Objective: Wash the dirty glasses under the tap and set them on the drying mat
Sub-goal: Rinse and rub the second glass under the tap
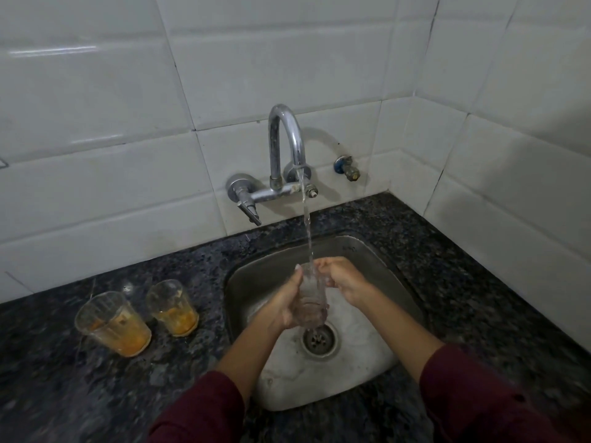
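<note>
Glass (309, 298) number one, clear and upright, sits in both hands over the steel sink (256, 273) at the centre of the frame, right under the stream of water (307, 225) falling from the curved chrome tap (285, 139). Left hand (287, 302) wraps its fingers round the lower part of the glass from the left; the right hand (343, 279) pinches the rim with curled fingers from the right. The drain (319, 339) lies just below the glass in the frame.

Two more glasses stand upright on the dark speckled counter (64, 394) at the lower left, both with orange residue at the bottom: the nearer glass (112, 324) furthest left, the farther glass (172, 306) just beside it, between it and the sink. They stand close together; whether they touch is hard to tell.

White tiles (96, 107) cover the wall behind. A small valve (347, 169) sticks out of the wall right of the tap. Dark red sleeves (204, 410) cover both forearms at the bottom edge.
</note>
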